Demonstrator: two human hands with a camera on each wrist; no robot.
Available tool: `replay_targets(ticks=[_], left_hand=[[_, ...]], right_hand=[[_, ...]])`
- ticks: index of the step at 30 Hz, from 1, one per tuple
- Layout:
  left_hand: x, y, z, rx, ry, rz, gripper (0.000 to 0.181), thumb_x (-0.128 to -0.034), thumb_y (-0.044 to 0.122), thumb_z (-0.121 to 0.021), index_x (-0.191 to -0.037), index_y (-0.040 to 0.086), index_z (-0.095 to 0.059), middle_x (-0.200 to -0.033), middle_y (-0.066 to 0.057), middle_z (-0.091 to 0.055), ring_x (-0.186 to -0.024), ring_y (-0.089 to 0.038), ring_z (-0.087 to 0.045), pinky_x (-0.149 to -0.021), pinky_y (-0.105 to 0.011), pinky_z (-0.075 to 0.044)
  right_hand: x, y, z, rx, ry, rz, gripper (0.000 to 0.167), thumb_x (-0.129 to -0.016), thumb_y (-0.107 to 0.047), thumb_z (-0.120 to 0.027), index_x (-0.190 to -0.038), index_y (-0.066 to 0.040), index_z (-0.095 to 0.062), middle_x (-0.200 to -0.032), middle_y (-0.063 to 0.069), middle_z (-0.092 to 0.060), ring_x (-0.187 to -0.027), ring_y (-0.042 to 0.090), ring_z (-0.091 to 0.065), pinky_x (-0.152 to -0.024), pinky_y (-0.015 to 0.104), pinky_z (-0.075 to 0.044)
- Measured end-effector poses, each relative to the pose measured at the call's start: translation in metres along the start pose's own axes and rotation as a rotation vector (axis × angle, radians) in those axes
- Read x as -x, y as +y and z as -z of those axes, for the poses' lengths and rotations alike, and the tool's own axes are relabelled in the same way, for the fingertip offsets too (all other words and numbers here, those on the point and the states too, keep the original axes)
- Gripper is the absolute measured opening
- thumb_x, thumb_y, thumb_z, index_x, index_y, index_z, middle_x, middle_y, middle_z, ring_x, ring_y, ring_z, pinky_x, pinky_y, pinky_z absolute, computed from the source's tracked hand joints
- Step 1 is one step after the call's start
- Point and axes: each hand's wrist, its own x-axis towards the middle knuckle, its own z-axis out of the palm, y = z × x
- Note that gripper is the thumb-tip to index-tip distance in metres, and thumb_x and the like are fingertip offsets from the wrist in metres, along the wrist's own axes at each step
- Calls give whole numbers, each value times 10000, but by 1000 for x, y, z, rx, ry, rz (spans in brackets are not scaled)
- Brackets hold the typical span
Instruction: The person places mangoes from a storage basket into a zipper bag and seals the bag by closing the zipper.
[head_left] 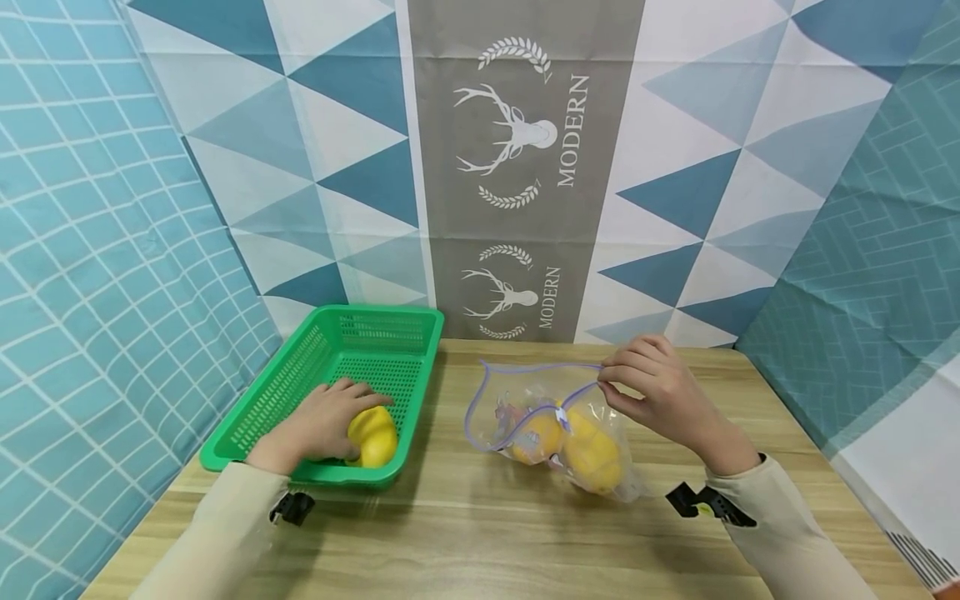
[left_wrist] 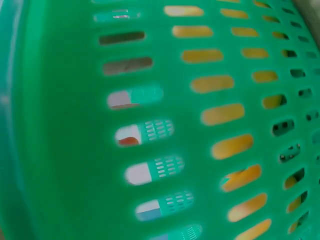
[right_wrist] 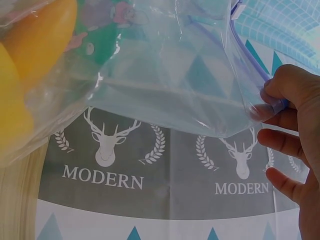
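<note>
Inside the green plastic basket (head_left: pixel 417 392), my left hand (head_left: pixel 318 423) grips a plump yellow fruit (head_left: pixel 375 439) near the front right corner. Its exact kind is unclear. The left wrist view is filled by the slotted basket wall (left_wrist: pixel 65 130), with yellow showing through the slots. My right hand (head_left: pixel 656 392) pinches the right end of the purple-edged opening of a clear zip bag (head_left: pixel 626 479); the right wrist view shows thumb and finger on that edge (right_wrist: pixel 257 67). The bag's mouth stands wide. In the bag lie an orange-yellow fruit (head_left: pixel 537 439) and a larger yellow one (head_left: pixel 591 452).
The basket and bag stand on a wood-grain table (head_left: pixel 480 533), with bare tabletop between them. A patterned backdrop (head_left: pixel 517 192) rises at the table's back edge, and blue tiled sheets (head_left: pixel 97 250) flank the left and right sides.
</note>
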Motion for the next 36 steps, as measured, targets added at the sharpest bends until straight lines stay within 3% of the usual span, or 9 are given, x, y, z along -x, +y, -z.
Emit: replay_targets(ticks=[6,11,21,36], left_hand=[[0,-6,-2,2,-50,-12,657,-620,211,-862,-1250,227,-678,-1179,-33,-631,-1094,-326,-525,-836,-554,-442],[1,-10,-9,14,-102,-21,630,-671,286,-880,-1263,228,-673,-1244,-53,-614,-1147,-351,-524,-860,-572,-442],[-6,-14,-17,50,-95,62,688,-651,283,-914,-1282,194,-655,-1202,-68,-593,-1081,-336,-513,-859,-567,-428],[-19,-24,-27,-15,-109,30,695,-642,266,-913,-1281,210,-646,-1124,-59,-561,-1028,-319,-508,-824,-545,-446]], right_hand=[[0,1,0,-1,5,4,314,-1026,-241,-528,-831,-88,-720,-837,24,-698,-794,234,-610,-803,435,-393],[1,0,1,-3,-19,-15,321,-1029,-248,-522,-835,-88,-720,-839,28,-698,-805,236,-610,-813,438,-392],[0,0,-1,-12,9,14,313,-1027,-234,-525,-828,-86,-716,-840,23,-698,-795,231,-613,-807,426,-392],[1,-3,0,-11,-13,-6,320,-1028,-244,-521,-830,-85,-717,-833,31,-698,-797,236,-614,-815,431,-392]])
